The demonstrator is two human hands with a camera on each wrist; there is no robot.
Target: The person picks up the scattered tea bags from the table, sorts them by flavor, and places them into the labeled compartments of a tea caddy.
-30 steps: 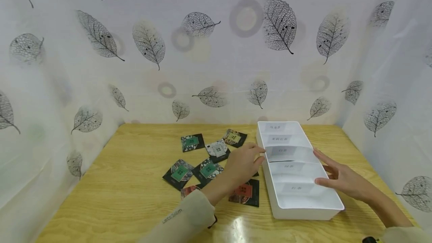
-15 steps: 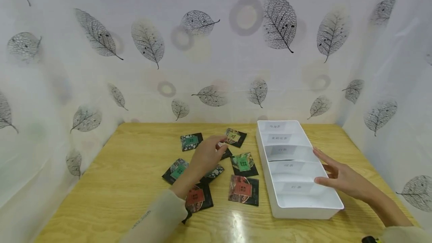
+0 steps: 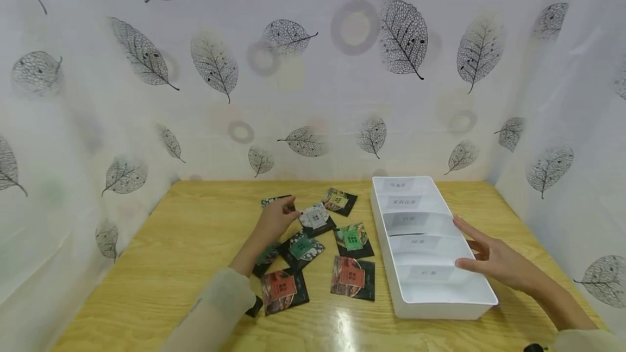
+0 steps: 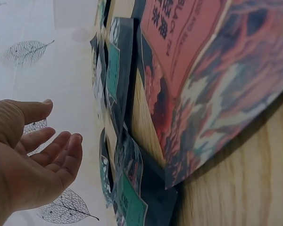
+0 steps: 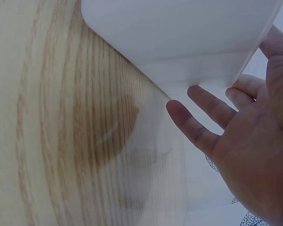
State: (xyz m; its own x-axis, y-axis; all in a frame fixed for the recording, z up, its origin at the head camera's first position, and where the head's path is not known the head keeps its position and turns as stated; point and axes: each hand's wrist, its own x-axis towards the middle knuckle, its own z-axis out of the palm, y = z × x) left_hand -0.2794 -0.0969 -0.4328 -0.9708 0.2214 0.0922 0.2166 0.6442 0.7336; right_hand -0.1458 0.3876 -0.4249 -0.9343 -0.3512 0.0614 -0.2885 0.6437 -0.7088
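My left hand (image 3: 275,220) hovers over the left side of a loose group of tea packets, its fingers relaxed and holding nothing. It partly covers a teal-label packet (image 3: 271,199) at the back; another teal one lies partly under the wrist. Beside its fingertips is a white-label packet (image 3: 315,218). A black tea packet (image 4: 179,61) with a red label fills much of the left wrist view. Loosely spread, my right hand (image 3: 499,262) touches the right side of a long white divided box (image 3: 442,310); its fingers lie along the outer wall (image 5: 179,42).
Other packets on the wooden table (image 3: 186,265) include a yellow-label one (image 3: 340,201), a bright green one (image 3: 353,240) and a red one (image 3: 353,278) near the box. Paper labels mark the box compartments. A leaf-patterned curtain (image 3: 313,96) encloses the table's back and sides.
My left hand has moved left from the box's left edge, across the packets to their left side, uncovering the green and red packets. The right hand has stayed at the box.
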